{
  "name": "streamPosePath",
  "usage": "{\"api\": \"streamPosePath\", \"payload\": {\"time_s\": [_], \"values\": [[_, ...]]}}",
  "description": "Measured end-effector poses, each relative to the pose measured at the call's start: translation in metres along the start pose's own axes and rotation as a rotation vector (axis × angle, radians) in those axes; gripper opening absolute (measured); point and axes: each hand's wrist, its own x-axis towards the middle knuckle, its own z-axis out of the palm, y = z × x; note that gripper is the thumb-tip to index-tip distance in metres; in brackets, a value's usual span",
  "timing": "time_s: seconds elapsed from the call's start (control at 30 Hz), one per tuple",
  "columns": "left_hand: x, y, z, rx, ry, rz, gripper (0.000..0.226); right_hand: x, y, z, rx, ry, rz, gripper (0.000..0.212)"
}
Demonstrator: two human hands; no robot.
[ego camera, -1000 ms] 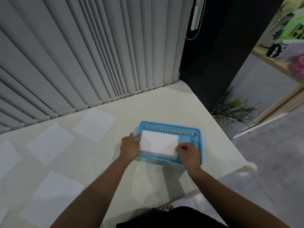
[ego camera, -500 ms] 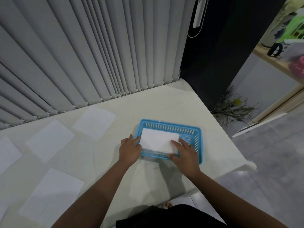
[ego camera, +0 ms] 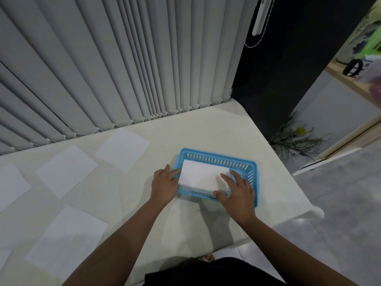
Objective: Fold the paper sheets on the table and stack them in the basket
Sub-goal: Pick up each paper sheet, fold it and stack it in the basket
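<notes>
Pinch released, right hand [ego camera: 237, 189] presses straight fingers [ego camera: 226, 178] on folded white paper sheet [ego camera: 200, 175] beneath, stacked in blue plastic basket [ego camera: 218, 154]; left hand [ego camera: 164, 185] relaxed beside.

The folded paper [ego camera: 201, 176] covers most of the basket's [ego camera: 216, 162] floor, and we cannot tell how many sheets lie beneath its top. The right hand [ego camera: 237, 191] hides the paper's near right corner and part of the near rim. We cannot tell whether the left hand [ego camera: 164, 184] grips the left rim or only rests against it. One flat sheet [ego camera: 12, 184] is cut by the left edge, as is the counter [ego camera: 185, 131]. The things on the far shelf [ego camera: 354, 83] are blurred.
</notes>
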Motion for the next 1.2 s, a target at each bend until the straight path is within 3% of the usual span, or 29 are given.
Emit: {"api": "streamPosePath", "payload": {"time_s": [0.13,0.33,0.67,0.97,1.2], "values": [[0.002,-0.007,-0.015,-0.171,0.158,-0.032,0.043,0.012,-0.017,-0.001,-0.048,0.061,-0.072,0.057],[0.017,-0.033,-0.05,-0.174,0.268,-0.084,0.038,0.048,-0.07,0.013,-0.009,0.009,-0.195,0.046],[0.064,-0.109,-0.122,0.021,0.208,-0.341,0.036,0.141,-0.201,0.064,-0.226,-0.213,-0.452,0.045],[0.129,-0.159,-0.163,0.157,0.209,-0.367,0.04,0.211,-0.298,0.124,-0.388,-0.381,-0.543,0.049],[0.165,-0.167,-0.158,0.23,0.245,-0.381,0.048,0.235,-0.326,0.163,-0.43,-0.433,-0.577,0.046]]}}
